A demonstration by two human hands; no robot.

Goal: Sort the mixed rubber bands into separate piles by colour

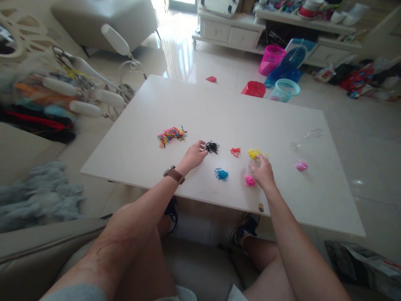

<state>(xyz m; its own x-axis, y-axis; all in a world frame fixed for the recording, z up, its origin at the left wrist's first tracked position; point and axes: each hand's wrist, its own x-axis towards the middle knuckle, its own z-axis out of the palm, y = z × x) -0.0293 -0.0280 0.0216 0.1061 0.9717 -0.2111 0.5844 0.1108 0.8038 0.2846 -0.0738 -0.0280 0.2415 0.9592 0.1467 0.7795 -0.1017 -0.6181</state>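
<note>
Up close, the left hand [194,155] has its fingers [203,147] curled loosely, the tips touching the edge of a small pile of black rubber bands [212,146] on the white table [194,104]; whether a band is pinched between them cannot be told. A brown wristwatch [174,174] sits on that wrist. The right hand [262,172] lies palm down with its fingers relaxed and spread, holding nothing. Its fingertips rest just beside a small pile of yellow rubber bands [253,153], and a small pile of pink rubber bands [249,180] lies against the near side of the hand.

Between the two hands sit a small pile of red rubber bands [235,151], farther from the person, and a small pile of blue rubber bands [221,174], nearer. To the left of the left hand, well apart, is a larger mixed pile of many-coloured rubber bands [171,135]. To the right of the right hand lie a small round pink object [301,166] and a clear plastic bag [305,137], hard to make out.

Beyond the table, on the glossy floor, stand a pink mesh basket [271,59], a pale blue mesh basket [284,90] and a red tray [254,89]. The person's bare knees and dark shoes show below the table edge.
</note>
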